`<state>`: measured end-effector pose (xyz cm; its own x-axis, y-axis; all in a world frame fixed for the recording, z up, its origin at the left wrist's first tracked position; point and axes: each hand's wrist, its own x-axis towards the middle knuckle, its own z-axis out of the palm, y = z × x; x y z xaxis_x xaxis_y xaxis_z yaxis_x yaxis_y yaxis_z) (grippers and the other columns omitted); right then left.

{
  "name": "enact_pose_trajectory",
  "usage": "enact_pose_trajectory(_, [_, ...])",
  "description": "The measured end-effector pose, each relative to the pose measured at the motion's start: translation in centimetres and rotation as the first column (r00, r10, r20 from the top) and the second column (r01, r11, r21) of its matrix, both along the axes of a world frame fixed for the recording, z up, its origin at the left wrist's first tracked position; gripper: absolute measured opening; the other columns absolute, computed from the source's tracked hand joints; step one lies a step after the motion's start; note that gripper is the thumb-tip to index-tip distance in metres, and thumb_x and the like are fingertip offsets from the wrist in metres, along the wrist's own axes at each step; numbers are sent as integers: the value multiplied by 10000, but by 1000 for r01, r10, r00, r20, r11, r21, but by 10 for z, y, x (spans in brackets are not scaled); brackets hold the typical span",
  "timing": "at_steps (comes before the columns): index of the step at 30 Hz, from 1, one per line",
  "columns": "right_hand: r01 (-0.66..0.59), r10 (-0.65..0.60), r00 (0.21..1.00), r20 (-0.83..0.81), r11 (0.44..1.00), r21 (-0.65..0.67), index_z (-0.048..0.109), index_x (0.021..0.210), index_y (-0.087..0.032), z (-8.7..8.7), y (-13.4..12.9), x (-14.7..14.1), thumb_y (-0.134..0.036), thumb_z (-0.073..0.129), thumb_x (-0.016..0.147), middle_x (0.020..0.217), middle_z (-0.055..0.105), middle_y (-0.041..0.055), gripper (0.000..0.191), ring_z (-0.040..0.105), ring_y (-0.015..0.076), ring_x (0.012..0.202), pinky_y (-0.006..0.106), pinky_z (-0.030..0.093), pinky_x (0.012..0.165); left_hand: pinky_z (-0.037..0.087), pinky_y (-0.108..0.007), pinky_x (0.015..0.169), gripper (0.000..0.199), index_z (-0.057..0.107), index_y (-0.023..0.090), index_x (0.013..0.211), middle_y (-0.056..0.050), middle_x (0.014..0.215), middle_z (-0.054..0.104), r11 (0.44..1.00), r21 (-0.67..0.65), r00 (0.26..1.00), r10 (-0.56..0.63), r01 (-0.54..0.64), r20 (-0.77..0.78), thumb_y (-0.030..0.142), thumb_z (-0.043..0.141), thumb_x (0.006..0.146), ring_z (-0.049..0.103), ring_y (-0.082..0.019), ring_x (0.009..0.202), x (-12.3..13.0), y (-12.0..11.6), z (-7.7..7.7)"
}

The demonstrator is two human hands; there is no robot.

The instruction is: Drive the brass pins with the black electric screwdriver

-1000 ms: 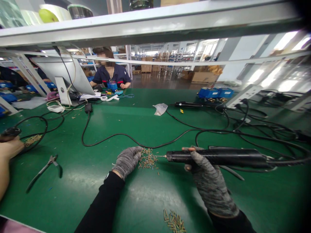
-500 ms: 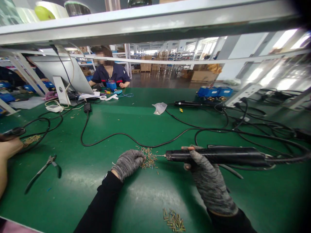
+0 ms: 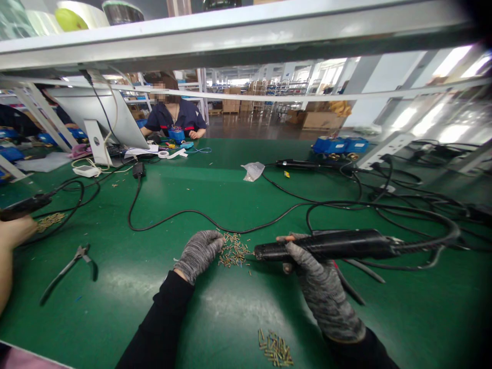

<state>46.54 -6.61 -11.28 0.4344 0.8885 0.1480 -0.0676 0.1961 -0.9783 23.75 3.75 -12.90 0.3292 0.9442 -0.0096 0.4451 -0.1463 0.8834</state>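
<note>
My right hand (image 3: 325, 294), in a grey knit glove with bare fingertips, is wrapped round a black electric screwdriver (image 3: 338, 244). The tool lies almost level, its tip pointing left at a pile of small brass-coloured screws (image 3: 233, 251) on the bench. At the left edge of this pile is my left hand (image 3: 200, 255), also gloved, its fingers pinched together. Whatever is between those fingertips is hidden. A second heap of longer screws (image 3: 275, 349) lies nearer to me. Grey tool handles (image 3: 365, 270) show partly behind my right hand.
Pliers (image 3: 67, 271) lie at left, near another person's hand (image 3: 17, 233) holding a black screwdriver (image 3: 26, 206). A black cable (image 3: 200, 214) crosses the green bench (image 3: 215, 328). Blue valve-like units (image 3: 338, 146) and a power strip (image 3: 384, 150) stand back right. A shelf (image 3: 246, 36) spans overhead.
My right hand and the screwdriver have moved left, bringing the tip to the screw pile. My left hand has shifted slightly left and away from me. The other person's screwdriver at left has tilted and moved right.
</note>
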Motion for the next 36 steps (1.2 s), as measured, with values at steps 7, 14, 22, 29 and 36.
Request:
enact_pose_trajectory(7, [13, -14, 1000, -13, 1000, -10, 637, 1008, -179, -3, 1, 1, -339, 714, 772, 965, 625, 60, 296, 571, 146, 613, 276, 496, 575, 469, -293, 744, 299, 667, 130, 856, -60, 831, 679, 999, -30, 999, 19, -18, 41, 392, 569, 753, 606, -175, 778, 2, 2, 4])
enact_pose_trajectory(14, [17, -17, 999, -48, 1000, -6, 631, 1004, -178, 3, 0, -2, -315, 711, 780, 949, 633, 60, 275, 571, 137, 606, 254, 495, 582, 468, -295, 743, 301, 667, 134, 856, -60, 833, 679, 999, -39, 999, 39, -38, 28, 399, 573, 748, 608, -180, 783, 2, 1, 5])
enact_pose_trajectory(22, [39, -36, 982, -185, 999, 17, 648, 1003, -170, 4, 1, -3, -306, 692, 785, 921, 637, 76, 261, 574, 164, 646, 250, 488, 506, 454, -265, 663, 284, 671, 132, 865, -35, 756, 655, 998, -56, 996, -10, 15, 94, 356, 637, 693, 569, -146, 693, 1, 1, 6])
enact_pose_trajectory(29, [53, -47, 933, -356, 999, 7, 662, 995, -194, 9, 0, -4, -290, 735, 719, 1078, 611, 78, 301, 581, 204, 900, 183, 519, 538, 447, -266, 656, 357, 671, 155, 990, -44, 802, 664, 961, -82, 950, -245, 265, 194, 362, 653, 700, 571, -157, 727, 6, -9, 9])
enact_pose_trajectory(36, [70, -79, 902, -424, 997, -37, 661, 986, -205, 15, 2, -3, -332, 775, 677, 1063, 614, 80, 353, 577, 229, 931, 185, 511, 483, 412, -221, 605, 313, 638, 124, 753, -21, 708, 601, 992, -81, 952, -71, 99, 299, 435, 631, 717, 512, -105, 656, 7, -4, 7])
